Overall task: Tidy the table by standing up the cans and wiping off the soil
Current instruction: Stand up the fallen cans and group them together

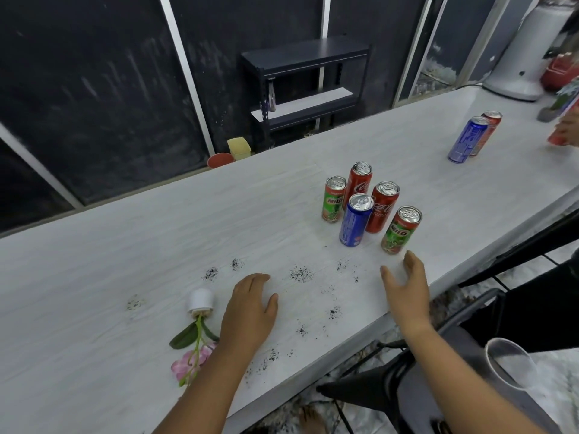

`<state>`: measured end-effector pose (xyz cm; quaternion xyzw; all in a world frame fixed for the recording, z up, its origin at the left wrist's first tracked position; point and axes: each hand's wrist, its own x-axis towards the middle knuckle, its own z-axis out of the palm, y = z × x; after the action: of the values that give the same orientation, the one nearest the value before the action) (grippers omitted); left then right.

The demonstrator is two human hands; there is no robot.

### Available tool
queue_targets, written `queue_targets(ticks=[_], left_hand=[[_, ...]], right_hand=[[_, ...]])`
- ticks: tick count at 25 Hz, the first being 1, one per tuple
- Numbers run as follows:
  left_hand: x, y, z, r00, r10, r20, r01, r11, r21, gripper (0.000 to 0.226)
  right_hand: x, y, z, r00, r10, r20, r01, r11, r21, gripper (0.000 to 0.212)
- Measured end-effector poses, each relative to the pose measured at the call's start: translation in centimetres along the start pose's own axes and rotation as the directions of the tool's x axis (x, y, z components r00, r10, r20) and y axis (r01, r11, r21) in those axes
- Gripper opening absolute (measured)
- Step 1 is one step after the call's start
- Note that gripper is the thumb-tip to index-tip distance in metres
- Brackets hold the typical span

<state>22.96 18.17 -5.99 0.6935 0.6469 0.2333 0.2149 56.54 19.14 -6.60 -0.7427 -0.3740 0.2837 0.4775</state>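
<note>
Your left hand (250,308) flat on the table (125,261), fingers relaxed, your right hand (405,288) spread, holding nothing, five cans (357,223) upright, soil (300,274) scattered, white pot (201,300) tipped over.

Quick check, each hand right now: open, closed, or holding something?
Left hand: open, holding nothing.
Right hand: open, holding nothing.

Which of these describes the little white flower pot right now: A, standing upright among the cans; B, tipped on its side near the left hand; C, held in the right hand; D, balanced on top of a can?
B: the white pot lies on its side on the table, just beside the left hand, with its flower pointing toward the near edge.
</note>
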Motion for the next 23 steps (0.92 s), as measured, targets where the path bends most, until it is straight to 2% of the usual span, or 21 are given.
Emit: queue_targets(ticks=[3,7,10,14,17,19,21,23], left_hand=[[-0.9,-0.1,-1.8,0.996,0.033,-0.079,-0.035,0.999,-0.018,0.039],[-1.9,-1.8,-5.8,0.976,0.029,-0.216,-0.039,0.998,-0.041,0.035],[-2.7,-5.6,-9.6,0.943,-0.135,-0.304,0.101,0.987,-0.126,0.033],[-5.7,-13.6,-13.4,0.872,-0.323,-0.367,0.306,0.946,-0.106,0.034],[-9.6,-18.9,-14.1,0.83,-0.392,-0.398,0.397,0.915,-0.074,0.032],[-11.4,-20.7,-13.6,0.835,-0.333,-0.438,0.363,0.932,-0.015,0.028],[-12.0,-21.5,-13.3,0.83,-0.303,-0.468,0.346,0.938,0.006,0.026],[-11.9,-21.5,-13.2,0.819,-0.307,-0.485,0.347,0.938,-0.008,0.025]], right_hand=[[-4.4,-0.1,0.9,0.996,-0.055,0.075,0.055,0.998,0.01,0.055],[-7.5,-2.4,3.1,0.966,-0.119,0.23,0.125,0.992,-0.014,0.041],[-9.1,-4.4,5.6,0.919,-0.166,0.358,0.175,0.985,0.009,0.034],[-10.9,-6.5,9.6,0.826,-0.275,0.492,0.296,0.954,0.035,0.029],[-12.3,-8.0,12.9,0.688,-0.381,0.618,0.427,0.901,0.081,0.027],[-12.9,-9.3,15.3,0.555,-0.472,0.684,0.576,0.812,0.093,0.029],[-13.3,-11.0,18.0,0.358,-0.499,0.789,0.742,0.666,0.084,0.034],[-13.2,-12.3,20.3,0.161,-0.428,0.89,0.849,0.52,0.096,0.042]])
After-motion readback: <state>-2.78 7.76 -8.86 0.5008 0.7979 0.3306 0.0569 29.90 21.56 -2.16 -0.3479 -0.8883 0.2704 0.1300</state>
